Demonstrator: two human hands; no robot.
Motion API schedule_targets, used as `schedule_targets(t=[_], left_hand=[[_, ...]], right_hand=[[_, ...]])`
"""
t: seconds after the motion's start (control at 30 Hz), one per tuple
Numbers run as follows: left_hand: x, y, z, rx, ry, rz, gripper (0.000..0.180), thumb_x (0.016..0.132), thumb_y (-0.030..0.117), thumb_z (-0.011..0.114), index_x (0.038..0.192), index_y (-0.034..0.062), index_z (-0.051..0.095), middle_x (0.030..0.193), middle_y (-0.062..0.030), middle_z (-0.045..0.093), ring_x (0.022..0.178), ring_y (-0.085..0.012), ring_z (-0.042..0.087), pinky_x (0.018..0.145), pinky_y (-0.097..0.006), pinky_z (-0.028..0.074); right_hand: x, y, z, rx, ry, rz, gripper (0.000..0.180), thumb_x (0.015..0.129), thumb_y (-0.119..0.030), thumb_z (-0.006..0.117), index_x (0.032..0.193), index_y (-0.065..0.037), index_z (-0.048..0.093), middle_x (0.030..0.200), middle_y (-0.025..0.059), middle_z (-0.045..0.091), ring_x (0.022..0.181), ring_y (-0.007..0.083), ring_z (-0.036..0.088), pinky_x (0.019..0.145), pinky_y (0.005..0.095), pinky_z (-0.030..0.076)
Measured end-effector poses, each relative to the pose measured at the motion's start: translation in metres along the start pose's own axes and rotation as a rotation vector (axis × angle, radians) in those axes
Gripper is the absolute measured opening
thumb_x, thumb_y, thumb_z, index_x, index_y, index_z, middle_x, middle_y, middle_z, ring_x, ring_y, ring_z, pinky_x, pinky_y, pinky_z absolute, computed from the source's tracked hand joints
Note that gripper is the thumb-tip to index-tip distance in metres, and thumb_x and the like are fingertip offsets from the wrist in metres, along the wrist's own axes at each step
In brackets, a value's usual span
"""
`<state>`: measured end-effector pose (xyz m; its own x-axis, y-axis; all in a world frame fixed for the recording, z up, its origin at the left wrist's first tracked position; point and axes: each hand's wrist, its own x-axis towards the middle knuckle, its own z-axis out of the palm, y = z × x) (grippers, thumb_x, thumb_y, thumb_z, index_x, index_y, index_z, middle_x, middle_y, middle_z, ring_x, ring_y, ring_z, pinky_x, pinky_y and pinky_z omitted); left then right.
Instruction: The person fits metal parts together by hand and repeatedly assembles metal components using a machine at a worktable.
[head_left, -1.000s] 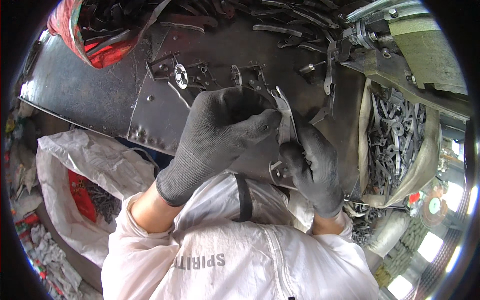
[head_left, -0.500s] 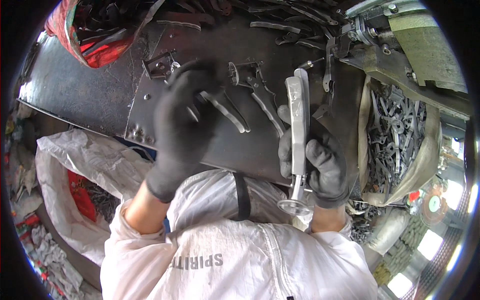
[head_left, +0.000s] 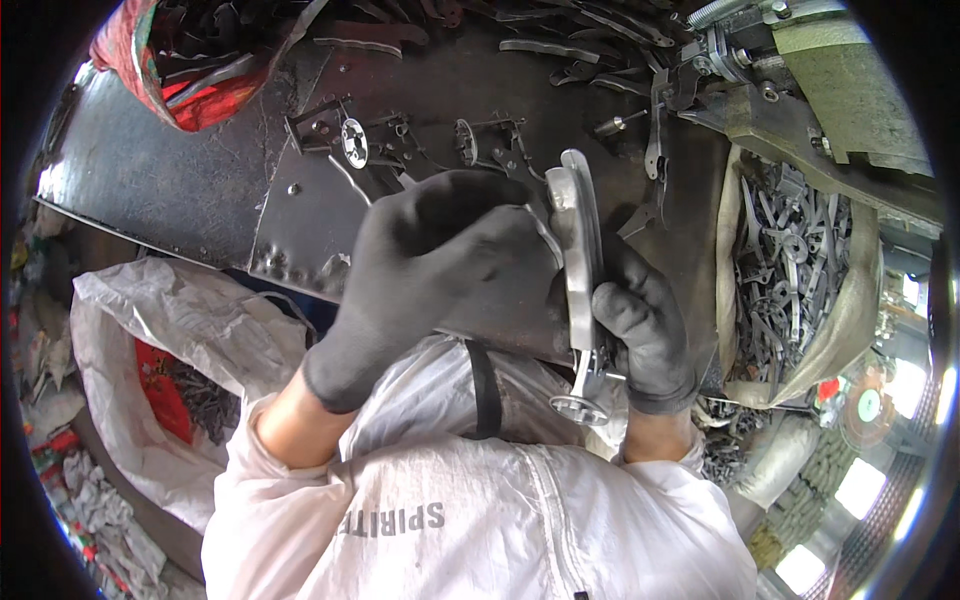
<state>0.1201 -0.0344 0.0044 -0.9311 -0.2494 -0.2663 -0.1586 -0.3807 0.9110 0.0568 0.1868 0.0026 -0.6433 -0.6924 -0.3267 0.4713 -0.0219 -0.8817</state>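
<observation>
One long metal lever in hand over the workbench, right hand clamped round its lower shaft, left hand fingers closed apparently at its top; bench pieces unpicked.

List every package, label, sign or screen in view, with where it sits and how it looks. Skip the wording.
White woven sack: lower left beside the bench, crumpled, open, dark metal parts and red lining inside.
Tan sack: right of the bench, open, full of grey metal parts.
Red sack: upper left on the bench, holding dark parts.
Grey lettering: printed across the person's white overall, bottom centre.
No screens or signs can be made out.
</observation>
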Motion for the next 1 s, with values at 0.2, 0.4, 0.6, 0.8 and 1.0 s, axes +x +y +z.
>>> schedule_targets(t=[0.2, 0.4, 0.6, 0.8, 1.0], left_hand=[[0.012, -0.005, 0.013, 0.079, -0.138, -0.002, 0.013, 0.092, 0.009, 0.074, 0.093, -0.0010, 0.065, 0.078, 0.0026, 0.063, 0.072, -0.0025, 0.054, 0.066, -0.022, 0.047], [0.014, -0.014, 0.008, -0.132, -0.233, 0.038, 0.012, 0.094, 0.010, 0.071, 0.097, 0.0008, 0.065, 0.085, 0.0014, 0.065, 0.076, -0.0037, 0.057, 0.069, -0.022, 0.048], [0.016, -0.015, 0.000, -0.069, -0.266, -0.011, 0.018, 0.094, 0.015, 0.073, 0.102, 0.0015, 0.065, 0.089, 0.0010, 0.066, 0.082, -0.0045, 0.060, 0.077, -0.022, 0.051], [0.013, -0.021, 0.010, -0.212, -0.161, 0.055, 0.027, 0.086, 0.023, 0.074, 0.097, 0.0016, 0.063, 0.081, -0.0018, 0.067, 0.071, -0.0074, 0.061, 0.066, -0.023, 0.049], [0.013, -0.034, 0.011, -0.259, -0.116, 0.088, 0.023, 0.087, 0.020, 0.072, 0.097, 0.0022, 0.062, 0.082, -0.0016, 0.066, 0.071, -0.0071, 0.061, 0.066, -0.022, 0.049]], right_hand=[[-0.001, -0.010, 0.015, -0.147, -0.017, -0.018, 0.072, 0.096, -0.041, 0.069, 0.147, 0.004, 0.045, 0.087, -0.0034, 0.058, 0.063, 0.0012, 0.047, 0.055, 0.0183, 0.039], [-0.004, -0.007, 0.016, -0.089, 0.054, 0.067, 0.074, 0.088, -0.048, 0.075, 0.135, 0.004, 0.053, 0.088, 0.0019, 0.063, 0.068, 0.0055, 0.055, 0.059, 0.0207, 0.046], [-0.003, -0.003, 0.011, -0.066, -0.033, 0.037, 0.068, 0.096, -0.040, 0.069, 0.143, 0.004, 0.051, 0.091, -0.0044, 0.060, 0.066, 0.0006, 0.047, 0.059, 0.0178, 0.038], [-0.002, 0.000, 0.018, -0.157, 0.015, -0.003, 0.062, 0.098, -0.035, 0.067, 0.142, 0.006, 0.051, 0.092, -0.0030, 0.061, 0.066, 0.0004, 0.048, 0.059, 0.0182, 0.041], [-0.001, 0.000, 0.017, -0.086, -0.042, 0.030, 0.059, 0.099, -0.028, 0.065, 0.144, 0.005, 0.048, 0.089, -0.0022, 0.060, 0.060, 0.0014, 0.049, 0.054, 0.0183, 0.041]])
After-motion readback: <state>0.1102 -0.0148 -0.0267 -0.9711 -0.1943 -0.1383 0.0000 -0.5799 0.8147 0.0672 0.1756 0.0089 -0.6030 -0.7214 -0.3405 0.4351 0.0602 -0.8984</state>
